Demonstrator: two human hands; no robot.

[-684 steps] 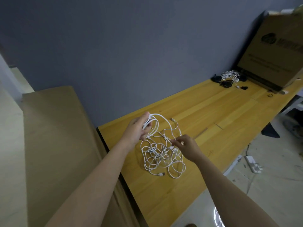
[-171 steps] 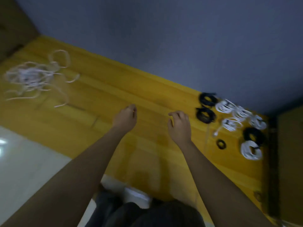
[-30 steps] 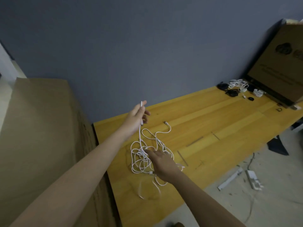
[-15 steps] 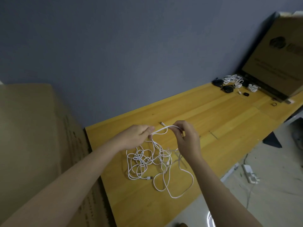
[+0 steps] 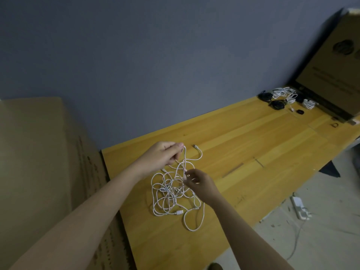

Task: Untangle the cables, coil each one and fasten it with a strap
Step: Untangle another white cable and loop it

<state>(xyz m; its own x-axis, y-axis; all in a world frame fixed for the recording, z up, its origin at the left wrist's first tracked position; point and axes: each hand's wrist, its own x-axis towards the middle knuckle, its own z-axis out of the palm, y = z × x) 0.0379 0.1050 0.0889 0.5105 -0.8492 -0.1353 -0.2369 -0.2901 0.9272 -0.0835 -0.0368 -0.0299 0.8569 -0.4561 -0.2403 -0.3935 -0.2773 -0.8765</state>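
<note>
Head view, tangled white cables [image 5: 171, 191] heaped on yellow wooden worktop [image 5: 243, 145], left hand [image 5: 161, 155] pinching a raised strand, right hand [image 5: 198, 181] gripping strands within the tangle, coiled cables [image 5: 282, 97] far right near cardboard box [image 5: 335, 71]

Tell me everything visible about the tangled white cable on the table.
The tangled white cable is thin, looks plastic-coated, and lies in many loose overlapping loops on the wooden table. A USB plug shows at its near edge, a small connector at the far side. The left hand pinches one strand up; the right hand pinches strands in the pile.
</note>
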